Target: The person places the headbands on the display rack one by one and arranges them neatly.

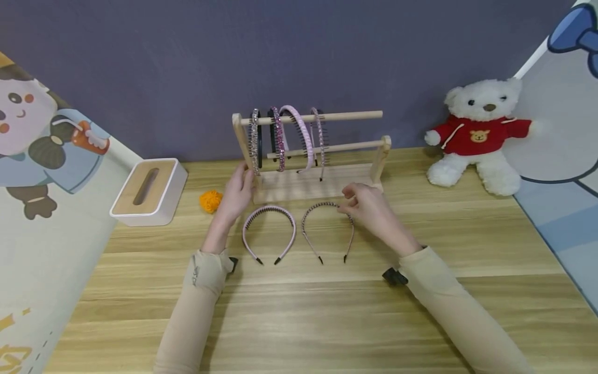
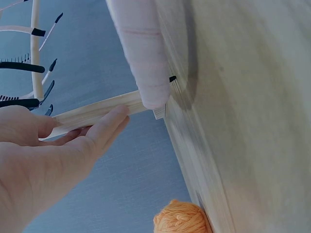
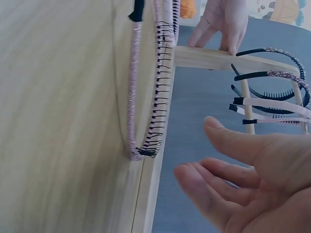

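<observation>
Held at its left upright [image 1: 243, 137] in the left grip [image 1: 238, 189], thumb and fingers clasped about it: a wooden rack [image 1: 317, 184], hung with glittering and pink headbands [image 1: 306, 137]. Near its right end, the right grip [image 1: 369, 205], free, thumb parted from fingers, just beside a thin glittery headband [image 1: 320, 204] on the tabletop [image 1: 299, 311]. Left of that, in front of the rack, a pink headband [image 1: 268, 208]. Farther left, an orange yarn ball [image 1: 211, 201] and a wood-topped white box [image 1: 160, 195]; at far right, a white teddy bear [image 1: 481, 135] in red.
</observation>
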Action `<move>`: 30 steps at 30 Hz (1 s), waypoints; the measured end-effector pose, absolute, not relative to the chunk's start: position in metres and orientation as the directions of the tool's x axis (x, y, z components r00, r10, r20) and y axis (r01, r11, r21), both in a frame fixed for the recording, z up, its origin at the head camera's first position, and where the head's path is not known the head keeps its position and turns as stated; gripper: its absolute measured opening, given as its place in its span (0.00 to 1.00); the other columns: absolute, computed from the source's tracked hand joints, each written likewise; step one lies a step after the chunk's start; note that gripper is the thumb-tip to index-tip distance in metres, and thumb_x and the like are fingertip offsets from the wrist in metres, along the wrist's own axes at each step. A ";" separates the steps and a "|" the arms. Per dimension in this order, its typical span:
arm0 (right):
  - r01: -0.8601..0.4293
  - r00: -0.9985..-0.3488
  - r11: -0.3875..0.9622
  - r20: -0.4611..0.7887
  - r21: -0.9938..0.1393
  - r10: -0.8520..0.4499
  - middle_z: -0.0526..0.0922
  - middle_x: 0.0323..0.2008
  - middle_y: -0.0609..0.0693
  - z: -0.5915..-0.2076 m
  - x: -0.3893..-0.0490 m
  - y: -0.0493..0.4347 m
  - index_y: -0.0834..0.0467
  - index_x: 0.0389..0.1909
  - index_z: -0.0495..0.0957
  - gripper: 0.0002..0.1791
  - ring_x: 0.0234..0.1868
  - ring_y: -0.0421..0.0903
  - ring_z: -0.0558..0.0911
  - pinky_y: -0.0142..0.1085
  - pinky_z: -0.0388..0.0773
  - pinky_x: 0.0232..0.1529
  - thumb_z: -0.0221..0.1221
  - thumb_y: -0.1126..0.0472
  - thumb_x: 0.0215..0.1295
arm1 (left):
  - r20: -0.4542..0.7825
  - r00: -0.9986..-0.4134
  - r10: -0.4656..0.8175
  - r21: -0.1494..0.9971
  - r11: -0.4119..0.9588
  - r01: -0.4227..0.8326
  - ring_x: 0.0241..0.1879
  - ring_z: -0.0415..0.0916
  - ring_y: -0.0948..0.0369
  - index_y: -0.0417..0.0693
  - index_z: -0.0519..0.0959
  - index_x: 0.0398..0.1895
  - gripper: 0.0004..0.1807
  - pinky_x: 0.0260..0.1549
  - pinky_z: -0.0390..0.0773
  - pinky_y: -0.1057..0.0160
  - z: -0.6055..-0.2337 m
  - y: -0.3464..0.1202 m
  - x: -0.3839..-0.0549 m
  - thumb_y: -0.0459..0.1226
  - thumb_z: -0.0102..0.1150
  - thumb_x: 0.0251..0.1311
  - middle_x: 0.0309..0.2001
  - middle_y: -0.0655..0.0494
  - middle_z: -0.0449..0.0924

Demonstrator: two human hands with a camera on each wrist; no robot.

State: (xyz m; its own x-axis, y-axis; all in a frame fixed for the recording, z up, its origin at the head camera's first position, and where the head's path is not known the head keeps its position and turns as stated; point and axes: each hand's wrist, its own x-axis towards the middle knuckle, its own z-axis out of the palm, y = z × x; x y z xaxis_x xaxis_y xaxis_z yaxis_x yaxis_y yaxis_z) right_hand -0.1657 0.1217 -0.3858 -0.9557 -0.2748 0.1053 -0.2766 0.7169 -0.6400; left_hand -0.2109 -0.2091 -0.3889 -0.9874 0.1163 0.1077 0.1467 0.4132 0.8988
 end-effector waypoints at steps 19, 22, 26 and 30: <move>-0.264 -0.944 0.797 -0.026 -0.543 -0.329 0.84 0.44 0.68 -0.399 -0.163 0.130 0.77 0.57 0.80 0.26 0.41 0.58 0.85 0.52 0.88 0.48 0.75 0.65 0.65 | 0.110 -0.987 0.116 0.906 0.397 0.147 0.69 0.73 0.39 0.36 0.63 0.79 0.25 0.66 0.81 0.45 -0.390 -0.209 -0.212 0.39 0.36 0.88 0.67 0.31 0.72; -0.266 -0.940 0.811 -0.044 -0.521 -0.337 0.82 0.41 0.64 -0.401 -0.164 0.130 0.76 0.53 0.82 0.23 0.39 0.56 0.82 0.50 0.86 0.44 0.75 0.64 0.65 | 0.106 -0.988 0.116 0.908 0.393 0.143 0.70 0.72 0.39 0.36 0.61 0.80 0.25 0.67 0.80 0.45 -0.389 -0.209 -0.211 0.39 0.36 0.88 0.68 0.31 0.72; -0.303 -0.931 0.826 -0.037 -0.475 -0.363 0.73 0.30 0.55 -0.404 -0.166 0.129 0.67 0.34 0.80 0.14 0.33 0.51 0.72 0.43 0.73 0.32 0.76 0.64 0.64 | 0.099 -0.988 0.120 0.910 0.391 0.139 0.71 0.71 0.40 0.35 0.61 0.80 0.26 0.67 0.80 0.45 -0.389 -0.209 -0.211 0.39 0.35 0.88 0.69 0.32 0.71; -0.319 -0.927 0.830 -0.033 -0.458 -0.374 0.68 0.26 0.52 -0.406 -0.166 0.129 0.61 0.24 0.72 0.21 0.31 0.50 0.69 0.39 0.67 0.30 0.76 0.64 0.63 | 0.099 -0.987 0.125 0.909 0.392 0.141 0.72 0.70 0.40 0.34 0.61 0.79 0.26 0.67 0.80 0.45 -0.389 -0.209 -0.211 0.39 0.36 0.89 0.70 0.32 0.70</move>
State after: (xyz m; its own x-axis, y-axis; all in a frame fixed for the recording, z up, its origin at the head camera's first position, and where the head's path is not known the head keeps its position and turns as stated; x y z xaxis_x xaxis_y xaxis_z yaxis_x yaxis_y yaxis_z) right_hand -0.1657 0.1290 -0.4063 -0.9267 -0.3742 -0.0332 -0.3186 0.8297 -0.4584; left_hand -0.2108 -0.2085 -0.3885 -0.9872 0.1251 0.0993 0.1412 0.3923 0.9090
